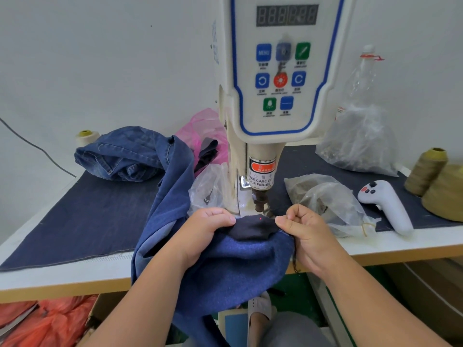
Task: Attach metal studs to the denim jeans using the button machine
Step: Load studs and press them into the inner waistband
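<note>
The white button machine (273,78) stands at the centre, its press head (260,199) just above the cloth. Blue denim jeans (225,261) hang over the table's front edge and trail back to the left. A dark pocket lining (253,227) lies under the head with a red laser dot on it. My left hand (200,231) grips the jeans at the lining's left edge. My right hand (305,231) pinches the fabric at the lining's right edge. Clear bags of metal studs (325,201) lie just right of the head.
A dark denim mat (82,221) covers the table. A second heap of jeans (122,154) sits back left, near a pink bag (200,126). A large plastic bag (360,139), a white handheld controller (385,206) and olive thread cones (438,181) stand to the right.
</note>
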The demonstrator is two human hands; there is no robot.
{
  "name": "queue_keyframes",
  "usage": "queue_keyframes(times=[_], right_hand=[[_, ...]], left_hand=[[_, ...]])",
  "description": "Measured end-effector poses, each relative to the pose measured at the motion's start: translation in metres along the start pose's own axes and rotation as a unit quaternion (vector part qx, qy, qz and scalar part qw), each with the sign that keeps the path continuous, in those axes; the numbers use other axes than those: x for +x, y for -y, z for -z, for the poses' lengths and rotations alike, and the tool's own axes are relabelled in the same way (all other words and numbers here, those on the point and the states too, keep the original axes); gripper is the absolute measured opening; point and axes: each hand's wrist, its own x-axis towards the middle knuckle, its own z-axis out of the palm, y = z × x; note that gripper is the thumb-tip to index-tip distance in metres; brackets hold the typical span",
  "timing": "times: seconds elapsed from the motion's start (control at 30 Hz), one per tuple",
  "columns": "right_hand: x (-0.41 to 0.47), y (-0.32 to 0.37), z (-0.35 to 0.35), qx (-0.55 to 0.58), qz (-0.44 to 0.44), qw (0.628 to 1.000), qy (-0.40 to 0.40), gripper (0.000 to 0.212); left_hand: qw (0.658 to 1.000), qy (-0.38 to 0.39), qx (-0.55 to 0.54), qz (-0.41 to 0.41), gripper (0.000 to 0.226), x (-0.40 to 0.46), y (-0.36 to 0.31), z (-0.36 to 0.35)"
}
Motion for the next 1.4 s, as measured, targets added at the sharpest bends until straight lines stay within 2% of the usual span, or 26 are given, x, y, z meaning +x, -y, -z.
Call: queue_keyframes(times=[0.23,0.57,0.8,1.4], right_hand=[[0.001,0.000,0.000,-0.005,0.009,1.000,-0.013,0.026],[-0.002,0.003,0.005,0.020,0.000,0.999,0.025,0.020],[-0.002,0.003,0.005,0.029,-0.001,0.999,0.038,0.024],[-0.003,-0.001,0.001,-0.012,0.024,0.999,0.028,0.021]], left_hand=[[1.000,-0.003,-0.017,0.005,0.013,0.002,0.003,0.001],[1.000,0.000,-0.018,0.003,0.012,0.005,0.005,0.003],[1.000,0.001,-0.018,0.005,0.012,0.006,0.007,0.005],[1.000,-0.024,-0.017,-0.008,0.012,0.008,0.012,0.006]])
